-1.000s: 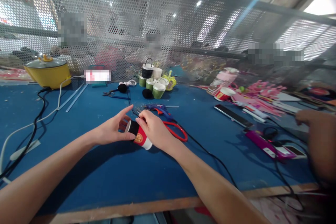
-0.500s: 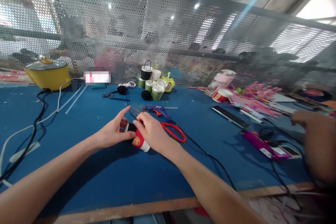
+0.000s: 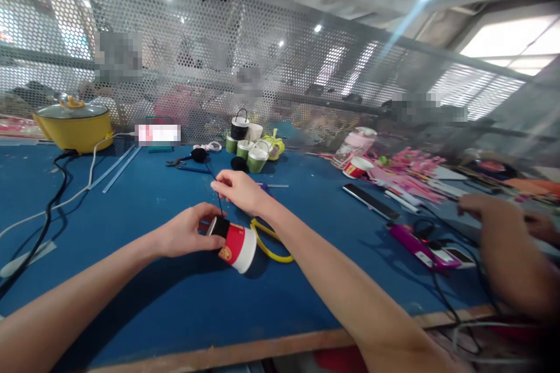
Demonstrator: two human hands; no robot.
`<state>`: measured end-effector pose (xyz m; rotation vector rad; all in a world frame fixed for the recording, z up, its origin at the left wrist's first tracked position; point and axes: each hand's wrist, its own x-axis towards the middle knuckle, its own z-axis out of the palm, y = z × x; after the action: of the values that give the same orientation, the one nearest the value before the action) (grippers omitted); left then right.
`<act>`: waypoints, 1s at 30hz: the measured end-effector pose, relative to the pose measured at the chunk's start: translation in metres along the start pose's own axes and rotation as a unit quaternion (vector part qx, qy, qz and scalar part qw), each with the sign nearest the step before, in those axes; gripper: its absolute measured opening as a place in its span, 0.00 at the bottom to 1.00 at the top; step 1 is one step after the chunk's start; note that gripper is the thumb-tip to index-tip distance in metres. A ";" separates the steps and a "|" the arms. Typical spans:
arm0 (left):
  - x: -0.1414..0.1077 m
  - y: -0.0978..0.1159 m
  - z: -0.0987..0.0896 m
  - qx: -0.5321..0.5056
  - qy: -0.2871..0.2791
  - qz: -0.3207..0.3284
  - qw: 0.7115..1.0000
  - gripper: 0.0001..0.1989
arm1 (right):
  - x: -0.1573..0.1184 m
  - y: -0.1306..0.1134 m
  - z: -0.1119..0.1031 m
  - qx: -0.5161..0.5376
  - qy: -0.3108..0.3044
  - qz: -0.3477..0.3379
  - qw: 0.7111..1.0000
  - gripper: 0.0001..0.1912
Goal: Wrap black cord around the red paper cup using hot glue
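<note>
A red and white paper cup (image 3: 244, 249) lies tilted on its side just over the table, a black band around its end on the left. My left hand (image 3: 186, 232) is closed around that black end, thumb on the near side. Between the fingertips of my right hand (image 3: 238, 189) is a thin black yarn (image 3: 220, 205), drawn up from the cup. The yarn seems to lead back toward a black yarn ball (image 3: 198, 155). Under my right forearm a yellow loop handle (image 3: 271, 252) shows, its other end hidden.
Behind stand several small green cups (image 3: 256, 158), another black ball (image 3: 238, 164) and pliers (image 3: 178, 162). A yellow electric pot (image 3: 76, 128) is at left. To the right lie a phone (image 3: 370, 201), a purple power strip (image 3: 420, 247) with cords, and a co-worker's arm (image 3: 503, 245).
My right hand has left the cup and moved up, pulling the black yarn. More of the cup shows now. My left hand keeps its hold. The view has shifted slightly right.
</note>
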<state>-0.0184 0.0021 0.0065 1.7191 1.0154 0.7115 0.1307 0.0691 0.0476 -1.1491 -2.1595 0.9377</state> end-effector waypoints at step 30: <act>0.003 -0.012 0.002 -0.091 0.074 0.126 0.985 0.53 | -0.023 0.065 -0.050 -0.184 0.128 0.258 0.940 0.18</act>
<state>-0.0195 0.0060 -0.0056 1.6678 0.8102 1.0754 0.2097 0.0925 0.0262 -1.9683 -1.8944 0.5404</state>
